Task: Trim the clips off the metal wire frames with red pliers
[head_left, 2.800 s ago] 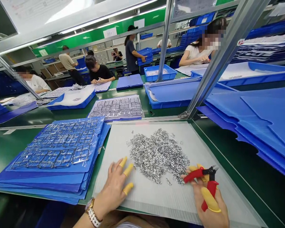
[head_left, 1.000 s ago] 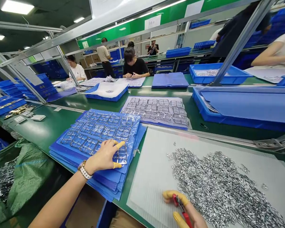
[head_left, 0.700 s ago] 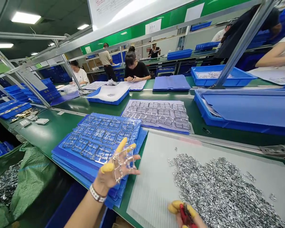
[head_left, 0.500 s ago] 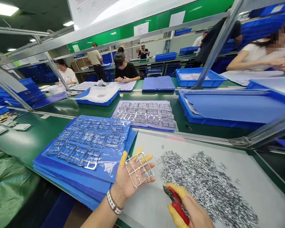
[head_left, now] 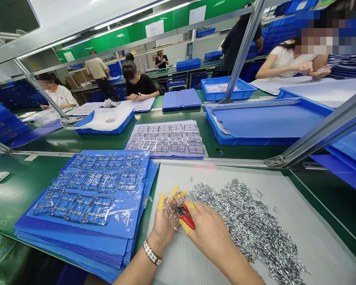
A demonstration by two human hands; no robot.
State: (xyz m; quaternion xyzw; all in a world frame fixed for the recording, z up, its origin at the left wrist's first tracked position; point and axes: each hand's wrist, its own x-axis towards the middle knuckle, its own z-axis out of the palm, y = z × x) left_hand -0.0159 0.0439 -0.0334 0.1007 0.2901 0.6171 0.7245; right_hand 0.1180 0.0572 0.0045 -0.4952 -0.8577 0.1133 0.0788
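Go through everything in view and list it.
Metal frame: one, silver, in left hand.
Cutters: one pair, red, in right hand.
Small metal pieces: many, silver, on white sheet.
White sheet: one, white, on green bench.
Blue folders: stack, blue, left of white sheet.
Frame sheet: one, grey, beyond white sheet.
Blue trays: several, blue, farther back.
Seated co-workers: three, dark or white tops, farther back.
Wristband: one, silver, left wrist.
Finger cots: several, yellow, both hands.
Left hand: one, at front.
Right hand: one, at front.
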